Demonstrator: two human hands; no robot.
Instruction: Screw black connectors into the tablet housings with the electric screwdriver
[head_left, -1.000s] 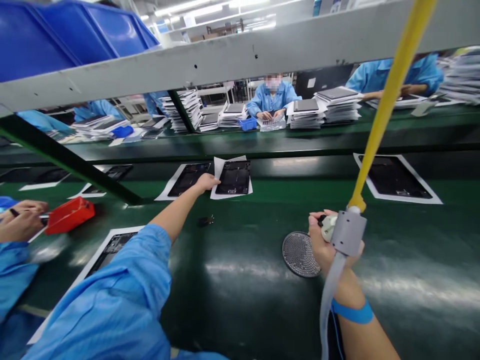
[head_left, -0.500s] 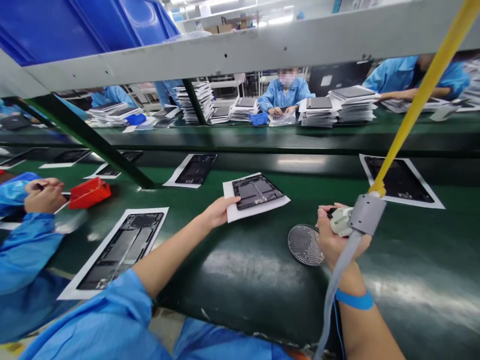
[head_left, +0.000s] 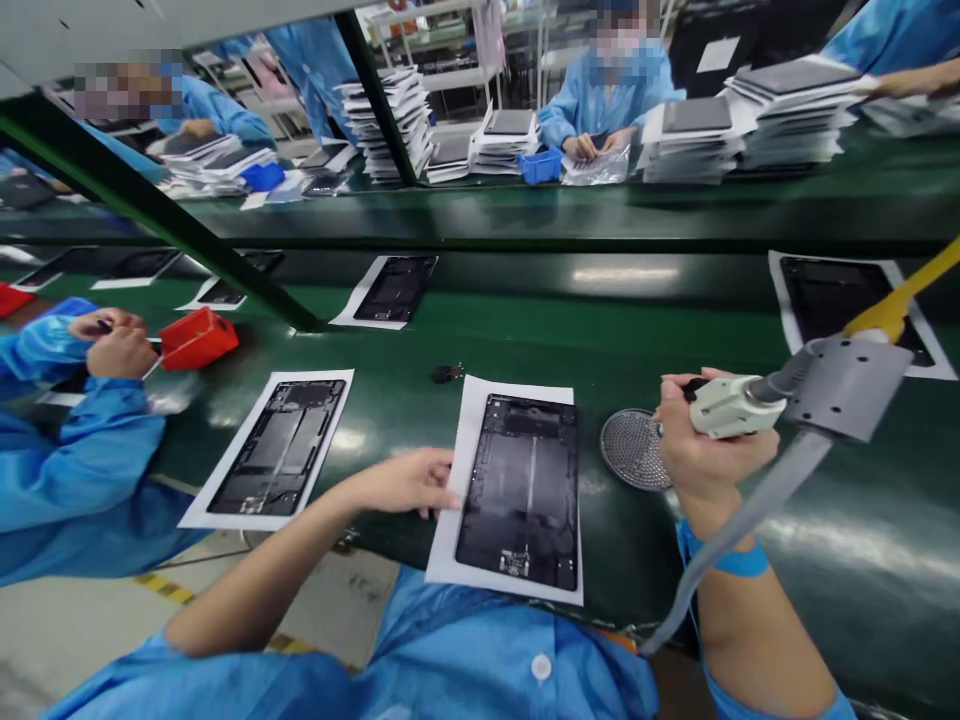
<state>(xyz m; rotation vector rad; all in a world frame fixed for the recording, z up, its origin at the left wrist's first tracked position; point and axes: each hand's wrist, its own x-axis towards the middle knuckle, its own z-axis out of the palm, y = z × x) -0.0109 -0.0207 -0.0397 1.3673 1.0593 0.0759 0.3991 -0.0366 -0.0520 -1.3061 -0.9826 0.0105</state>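
In front of me a black tablet back housing (head_left: 517,500) lies on a white sheet (head_left: 448,540) near the bench's front edge. My left hand (head_left: 409,482) pinches the sheet's left edge, thumb on top. My right hand (head_left: 709,455) grips a pale green hand tool (head_left: 735,405) joined to a grey hose (head_left: 739,540) and a grey block (head_left: 851,385) on a yellow strap (head_left: 911,285). Its working end is hidden by the hand. Beside that hand rests a round perforated disc (head_left: 636,448). A small dark object (head_left: 448,373) sits beyond the sheet.
More housings on sheets lie to the left (head_left: 277,450), at the back (head_left: 396,290) and at the right (head_left: 832,290). A co-worker's hands (head_left: 120,340) are beside a red bin (head_left: 199,340). A slanting green post (head_left: 187,230) crosses the left side. Paper stacks (head_left: 795,115) stand opposite.
My left hand has brought the sheet and housing nearer to me, turned upright and low over the bench. The small dark object has come into sight. My right hand still grips the tool.
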